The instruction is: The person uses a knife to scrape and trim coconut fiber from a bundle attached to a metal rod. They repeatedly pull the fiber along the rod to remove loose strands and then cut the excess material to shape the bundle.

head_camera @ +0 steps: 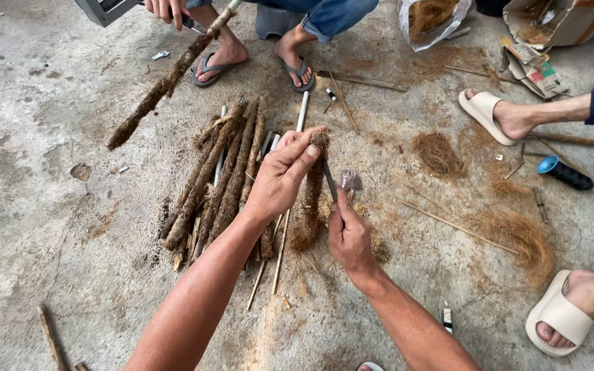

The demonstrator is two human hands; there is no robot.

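Note:
My left hand (284, 175) grips the top of a fibre-wrapped stick (310, 199) that stands nearly upright off the concrete floor. My right hand (349, 235) is closed on a thin dark tool (328, 180), held against the stick's side just below my left thumb. Left of my hands lies a pile of several similar brown fibre-covered sticks (216, 180) with white rods among them.
Across from me a person in sandals (223, 58) holds a long fibre-wrapped stick (163, 86). At the right are other people's feet in beige slides (558, 315), loose coconut-fibre clumps (520, 237), a blue-capped black cylinder (562, 172), a cardboard box (558, 20) and a fibre bag (431, 17).

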